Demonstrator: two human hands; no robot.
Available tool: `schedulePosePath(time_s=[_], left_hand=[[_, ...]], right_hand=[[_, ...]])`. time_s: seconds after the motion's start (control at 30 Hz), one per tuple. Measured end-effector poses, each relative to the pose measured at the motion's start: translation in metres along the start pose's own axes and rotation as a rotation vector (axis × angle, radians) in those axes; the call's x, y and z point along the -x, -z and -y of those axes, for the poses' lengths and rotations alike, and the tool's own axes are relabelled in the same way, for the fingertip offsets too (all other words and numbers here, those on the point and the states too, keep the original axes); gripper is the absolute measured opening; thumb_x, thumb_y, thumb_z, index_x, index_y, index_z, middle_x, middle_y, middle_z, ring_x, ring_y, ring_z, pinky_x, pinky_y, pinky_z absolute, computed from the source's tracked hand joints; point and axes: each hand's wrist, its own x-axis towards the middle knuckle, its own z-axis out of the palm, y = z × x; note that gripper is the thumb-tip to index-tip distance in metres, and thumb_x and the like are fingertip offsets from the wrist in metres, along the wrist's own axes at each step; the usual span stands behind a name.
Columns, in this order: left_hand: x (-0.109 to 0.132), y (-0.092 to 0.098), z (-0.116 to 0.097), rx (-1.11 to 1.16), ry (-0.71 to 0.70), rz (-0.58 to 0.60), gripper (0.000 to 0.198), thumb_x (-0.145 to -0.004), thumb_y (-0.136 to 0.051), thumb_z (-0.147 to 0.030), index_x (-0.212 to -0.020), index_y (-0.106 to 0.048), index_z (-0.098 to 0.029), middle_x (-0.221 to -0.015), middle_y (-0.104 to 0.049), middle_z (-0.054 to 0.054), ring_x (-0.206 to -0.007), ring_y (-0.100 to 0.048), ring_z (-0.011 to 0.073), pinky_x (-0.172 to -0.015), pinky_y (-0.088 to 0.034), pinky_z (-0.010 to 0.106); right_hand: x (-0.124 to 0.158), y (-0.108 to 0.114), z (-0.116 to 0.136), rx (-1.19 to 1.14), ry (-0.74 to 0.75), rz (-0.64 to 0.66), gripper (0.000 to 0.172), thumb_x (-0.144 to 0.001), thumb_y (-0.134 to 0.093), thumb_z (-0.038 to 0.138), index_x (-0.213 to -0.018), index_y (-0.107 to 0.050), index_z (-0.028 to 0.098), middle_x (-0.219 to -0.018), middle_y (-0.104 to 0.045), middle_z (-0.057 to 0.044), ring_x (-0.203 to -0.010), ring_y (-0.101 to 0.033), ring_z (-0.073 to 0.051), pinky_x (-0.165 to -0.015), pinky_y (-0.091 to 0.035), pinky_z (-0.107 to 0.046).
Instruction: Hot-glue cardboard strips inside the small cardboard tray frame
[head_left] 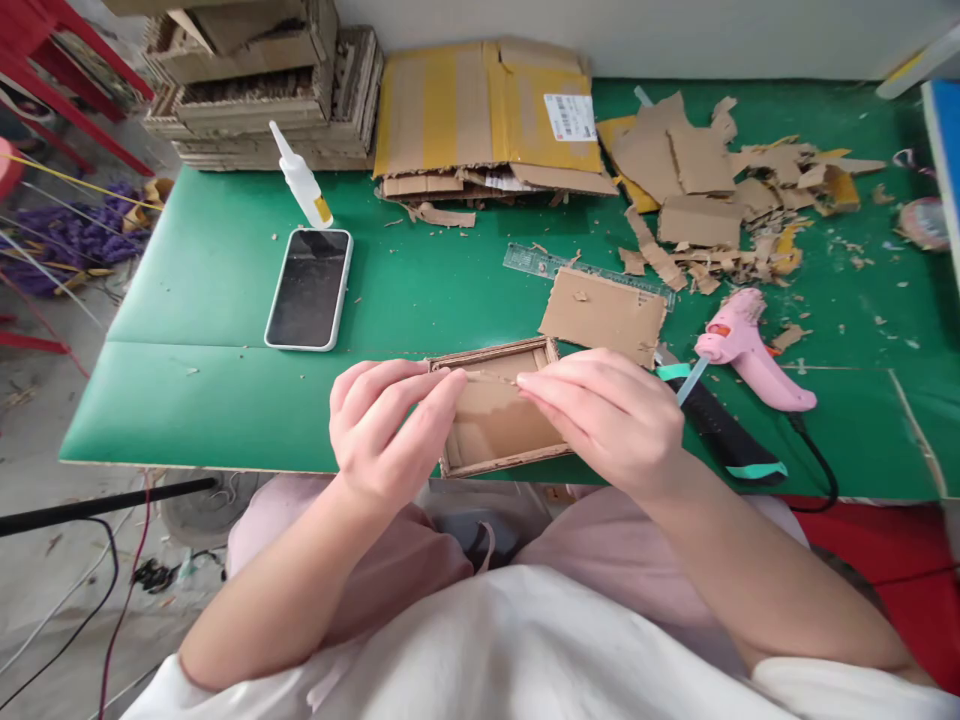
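Note:
A thin strip of cardboard is stretched between my two hands, above a shallow cardboard tray. My left hand pinches the strip's left end between thumb and fingers. At its right end my right hand pinches it the same way. The tray has low layered walls and lies at the table's front edge, partly hidden by both hands. Just beyond my right hand lies a flat cardboard piece against a clear ruler.
A black and teal cutter and a pink glue gun lie at the right. Cardboard scraps spread behind them. A phone, a white glue bottle, a flattened box and stacked cardboard frames occupy the left and back.

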Motion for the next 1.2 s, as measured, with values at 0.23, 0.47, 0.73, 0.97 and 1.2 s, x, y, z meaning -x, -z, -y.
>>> schedulePosePath(time_s=[0.23,0.47,0.73,0.97,1.2], left_hand=[[0.011,-0.001,-0.011,-0.031,0.076,0.330,0.016,-0.079,-0.059,-0.008,-0.088,-0.060,-0.021,-0.069,-0.069,-0.003,-0.072,-0.063,0.0148,-0.068,-0.042,0.031],[0.004,-0.010,-0.005,-0.058,0.120,0.407,0.013,-0.081,-0.057,-0.016,-0.071,-0.063,-0.022,-0.063,-0.066,-0.002,-0.072,-0.057,0.0186,-0.065,-0.036,0.034],[0.008,-0.017,-0.009,-0.058,0.095,0.424,0.026,-0.084,-0.054,-0.019,-0.059,-0.059,-0.020,-0.058,-0.064,0.001,-0.070,-0.054,0.0180,-0.062,-0.035,0.033],[0.011,-0.023,-0.006,-0.051,0.104,0.429,0.028,-0.086,-0.054,-0.021,-0.059,-0.059,-0.019,-0.058,-0.063,0.002,-0.070,-0.053,0.0184,-0.060,-0.035,0.033],[0.010,-0.025,-0.006,-0.056,0.101,0.457,0.028,-0.089,-0.053,-0.019,-0.062,-0.058,-0.019,-0.058,-0.061,0.002,-0.068,-0.051,0.0176,-0.059,-0.033,0.032]], right_hand=[[0.004,-0.021,-0.008,0.074,-0.033,0.143,0.018,-0.083,-0.055,0.006,-0.093,-0.067,0.014,-0.084,-0.071,-0.008,-0.079,-0.063,-0.018,-0.071,-0.054,-0.030],[-0.007,-0.040,-0.017,0.135,-0.130,0.383,0.018,-0.085,-0.052,0.008,-0.076,-0.067,0.016,-0.079,-0.068,-0.007,-0.075,-0.059,-0.019,-0.060,-0.046,-0.030],[-0.005,-0.049,-0.015,0.202,-0.066,0.384,0.026,-0.084,-0.046,0.003,-0.070,-0.062,0.017,-0.069,-0.061,-0.005,-0.069,-0.049,-0.017,-0.058,-0.037,-0.030],[-0.003,-0.052,-0.015,0.284,0.026,0.344,0.030,-0.086,-0.042,0.004,-0.066,-0.060,0.019,-0.065,-0.058,-0.004,-0.065,-0.044,-0.015,-0.059,-0.034,-0.029],[-0.002,-0.055,-0.016,0.291,0.093,0.293,0.028,-0.088,-0.045,0.006,-0.069,-0.062,0.018,-0.070,-0.062,-0.004,-0.067,-0.046,-0.016,-0.060,-0.035,-0.030]])
